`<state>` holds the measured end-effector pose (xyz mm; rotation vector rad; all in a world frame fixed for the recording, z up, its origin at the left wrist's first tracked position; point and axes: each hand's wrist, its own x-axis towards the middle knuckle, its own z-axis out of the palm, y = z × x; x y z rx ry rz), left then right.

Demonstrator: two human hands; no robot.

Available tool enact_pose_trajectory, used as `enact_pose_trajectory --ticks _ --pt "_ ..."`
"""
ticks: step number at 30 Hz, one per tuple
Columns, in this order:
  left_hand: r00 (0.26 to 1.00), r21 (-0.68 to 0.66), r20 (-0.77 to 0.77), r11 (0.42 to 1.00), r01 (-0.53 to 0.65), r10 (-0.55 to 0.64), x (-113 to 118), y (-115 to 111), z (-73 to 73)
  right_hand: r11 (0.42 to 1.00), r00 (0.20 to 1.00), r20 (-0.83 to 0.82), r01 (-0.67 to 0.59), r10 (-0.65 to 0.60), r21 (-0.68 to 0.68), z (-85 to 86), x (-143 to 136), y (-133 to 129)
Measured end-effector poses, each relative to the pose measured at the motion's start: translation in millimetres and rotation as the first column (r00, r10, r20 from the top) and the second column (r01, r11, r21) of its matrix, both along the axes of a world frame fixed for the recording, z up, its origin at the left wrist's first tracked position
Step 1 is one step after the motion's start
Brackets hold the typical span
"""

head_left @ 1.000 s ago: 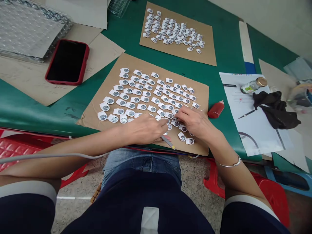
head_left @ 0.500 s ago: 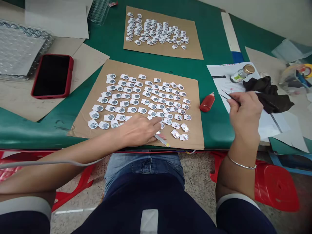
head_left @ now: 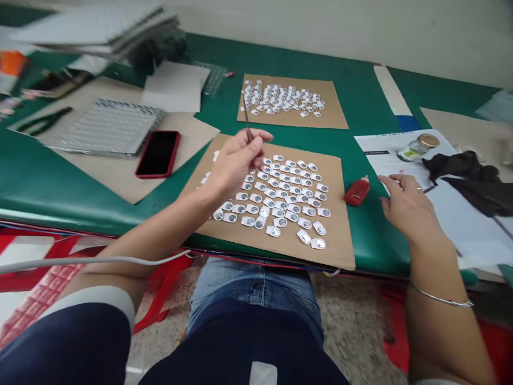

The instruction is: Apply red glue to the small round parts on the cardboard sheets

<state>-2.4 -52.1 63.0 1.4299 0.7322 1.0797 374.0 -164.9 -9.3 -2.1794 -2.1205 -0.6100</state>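
My left hand (head_left: 240,158) is raised above the near cardboard sheet (head_left: 336,235), its fingers pinched around a slim dark metal tool (head_left: 247,120) that points up and away from me. Blur hides whether that tool has one or two tips. Below the hand, rows of small round silvery pieces on white paper tabs (head_left: 273,231) lie on the cardboard. My right hand (head_left: 411,206) rests at the edge of the printed paper with its fingers stretched out, holding nothing. A small red bottle (head_left: 357,191) lies just left of its fingertips.
Farther back lies another cardboard sheet (head_left: 339,115) with similar pieces. A red-cased phone (head_left: 158,154) and bubble-wrapped packs (head_left: 108,125) are on the left. At right are a glass jar (head_left: 417,148), printed paper (head_left: 476,219) and dark cloth (head_left: 460,166). A grey cable (head_left: 100,260) crosses my left arm.
My left hand has lifted off the pieces, holding the slim tool upright. My right hand, which held tweezers, has lowered and spread empty on the paper. The view has swung left and up.
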Motion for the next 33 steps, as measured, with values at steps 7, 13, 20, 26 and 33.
enact_pose_trajectory --ticks 7,13,20,26,33 --pt "0.97 -0.032 -0.072 0.973 0.229 -0.23 8.8 -4.3 -2.5 0.958 0.962 0.087 -0.244 0.259 -0.15 -0.5 -26.4 37.4" --pt "0.962 0.036 -0.155 0.972 0.232 -0.223 20.3 -13.7 -9.8 0.964 0.971 0.105 -0.191 0.213 -0.188 6.5 -35.3 35.7" --pt "0.951 0.364 -0.269 0.898 0.246 -0.152 25.7 -20.0 -11.6 0.874 0.914 -0.305 -0.098 0.268 0.475 43.9 -31.1 28.3" --pt "0.927 0.493 -0.345 0.813 0.31 -0.144 18.8 -26.7 -23.6 0.597 0.16 -0.632 0.219 0.758 0.772 90.3 -86.6 55.7" --pt "0.853 0.398 -0.508 0.846 0.354 -0.118 10.8 -30.1 -37.2 0.822 -0.187 -0.807 0.246 0.56 0.513 70.8 -132.9 54.6"
